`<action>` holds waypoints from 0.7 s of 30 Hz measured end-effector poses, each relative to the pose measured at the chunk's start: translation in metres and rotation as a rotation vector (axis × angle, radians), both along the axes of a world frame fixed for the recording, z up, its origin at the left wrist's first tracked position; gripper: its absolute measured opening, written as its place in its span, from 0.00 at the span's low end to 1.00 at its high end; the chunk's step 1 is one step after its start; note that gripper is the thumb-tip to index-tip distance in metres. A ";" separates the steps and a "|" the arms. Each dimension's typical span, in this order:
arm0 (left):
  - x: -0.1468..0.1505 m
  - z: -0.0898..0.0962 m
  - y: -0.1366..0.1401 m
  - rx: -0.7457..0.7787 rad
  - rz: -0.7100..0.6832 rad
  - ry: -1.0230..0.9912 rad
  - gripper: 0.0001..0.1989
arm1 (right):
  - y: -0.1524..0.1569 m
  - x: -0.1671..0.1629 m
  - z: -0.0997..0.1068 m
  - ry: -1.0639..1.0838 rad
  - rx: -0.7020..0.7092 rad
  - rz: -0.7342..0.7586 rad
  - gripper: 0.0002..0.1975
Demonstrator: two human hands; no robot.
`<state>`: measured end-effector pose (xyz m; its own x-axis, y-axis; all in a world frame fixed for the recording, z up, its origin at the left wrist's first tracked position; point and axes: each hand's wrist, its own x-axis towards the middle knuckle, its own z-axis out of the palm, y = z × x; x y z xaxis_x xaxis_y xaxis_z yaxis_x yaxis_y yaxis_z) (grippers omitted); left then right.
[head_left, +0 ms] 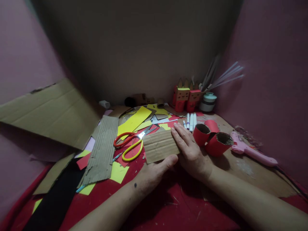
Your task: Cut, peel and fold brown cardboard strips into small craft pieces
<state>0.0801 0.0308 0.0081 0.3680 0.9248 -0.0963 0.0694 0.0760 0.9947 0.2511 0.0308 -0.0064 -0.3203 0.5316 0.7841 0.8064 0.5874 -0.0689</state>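
Note:
A small rectangular piece of corrugated cardboard (161, 146) is held up between my hands. My left hand (156, 173) grips its lower edge, the thumb along the front and the other fingers hidden behind. At the right edge, my right hand (190, 149) presses on the cardboard with its fingers close together. Just left of the piece lie scissors (132, 155) with one red and one yellow handle loop. Red paper-covered tubes (218, 144) stand to the right of my right hand, and several white markers (191, 122) lie beyond it.
A long corrugated strip (102, 150) and a large cardboard sheet (55, 112) are on the left. Yellow paper (134, 122) and other scraps cover the back. A pink glue gun (252, 152) lies right, near the wall. Decorated red tubes (183, 99) and a jar (208, 102) stand behind.

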 end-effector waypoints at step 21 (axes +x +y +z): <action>-0.004 -0.005 0.035 -0.011 0.161 -0.180 0.29 | 0.003 -0.007 0.005 1.258 -1.108 0.507 0.16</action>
